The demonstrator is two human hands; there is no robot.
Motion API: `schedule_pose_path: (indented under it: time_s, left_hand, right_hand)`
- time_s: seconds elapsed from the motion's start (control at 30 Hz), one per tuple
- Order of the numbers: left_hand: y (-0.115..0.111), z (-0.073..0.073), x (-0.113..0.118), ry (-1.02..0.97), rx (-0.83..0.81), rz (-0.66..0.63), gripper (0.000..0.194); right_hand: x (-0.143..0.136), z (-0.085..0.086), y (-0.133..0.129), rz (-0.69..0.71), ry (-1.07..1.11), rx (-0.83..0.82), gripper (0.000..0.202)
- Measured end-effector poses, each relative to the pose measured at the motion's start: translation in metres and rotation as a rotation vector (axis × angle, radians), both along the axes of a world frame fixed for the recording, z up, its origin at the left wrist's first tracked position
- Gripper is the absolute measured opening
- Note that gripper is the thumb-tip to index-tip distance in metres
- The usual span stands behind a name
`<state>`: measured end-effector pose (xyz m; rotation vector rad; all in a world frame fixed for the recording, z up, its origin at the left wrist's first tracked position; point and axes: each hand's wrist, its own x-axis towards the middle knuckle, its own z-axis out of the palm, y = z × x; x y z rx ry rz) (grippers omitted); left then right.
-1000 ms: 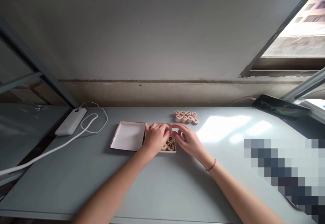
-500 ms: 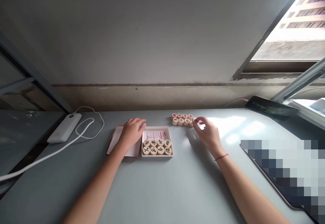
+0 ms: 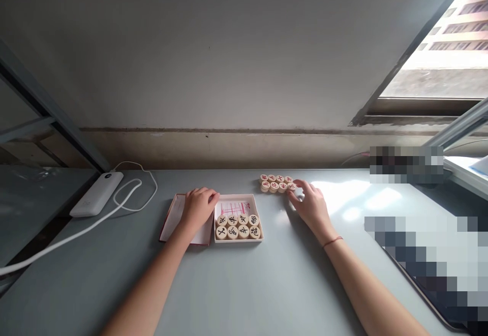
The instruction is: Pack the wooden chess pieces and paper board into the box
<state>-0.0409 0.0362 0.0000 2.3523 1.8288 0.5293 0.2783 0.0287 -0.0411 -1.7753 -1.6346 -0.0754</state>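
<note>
My left hand point(image 3: 199, 208) lies over the upturned box lid point(image 3: 171, 226), fingers loosely bent, thumb and forefinger by the back left corner of the white box point(image 3: 238, 241). In that box sit two rows of round Chinese chess pieces point(image 3: 232, 232) with black characters, in front of a paper slip with red lines point(image 3: 233, 208). My right hand point(image 3: 310, 206) is at the right end of a block of red-lettered pieces point(image 3: 273, 186). Its thumb and forefinger are closed around the front-right Chinese chess piece point(image 3: 292, 186).
A white power bank point(image 3: 97, 193) with a white cable point(image 3: 68, 234) lies on the left of the grey table point(image 3: 229, 285). To the right are a blurred-out flat device point(image 3: 427, 270) and another pixelated thing point(image 3: 406, 164). A wall point(image 3: 229, 148) stands behind.
My right hand has lowered its piece onto the front right end of the red-lettered block. My left hand has come down closer to the lid and the box corner.
</note>
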Motion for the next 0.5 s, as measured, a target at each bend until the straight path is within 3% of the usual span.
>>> schedule_pose_path:
  time_s: [0.1,0.2,0.27,0.37,0.5]
  left_hand:
    - [-0.002,-0.004,0.003,0.01,0.021,0.031,0.026]
    - [-0.004,-0.006,0.005,0.019,0.034,0.047,0.026]
    - [-0.005,-0.003,0.005,0.025,0.04,0.048,0.025]
    - [-0.007,0.006,0.004,0.028,0.105,0.024,0.023]
    - [-0.018,0.021,0.003,0.038,0.046,-0.22,0.028]
  right_hand:
    - [-0.02,0.016,-0.011,0.124,0.081,0.088,0.03]
    - [-0.053,0.031,-0.026,0.423,0.244,-0.081,0.03]
    - [-0.072,0.035,-0.034,0.54,0.246,-0.199,0.034]
    - [-0.09,0.032,-0.037,0.582,0.158,-0.272,0.046]
    - [-0.093,0.025,-0.033,0.538,0.125,-0.254,0.05]
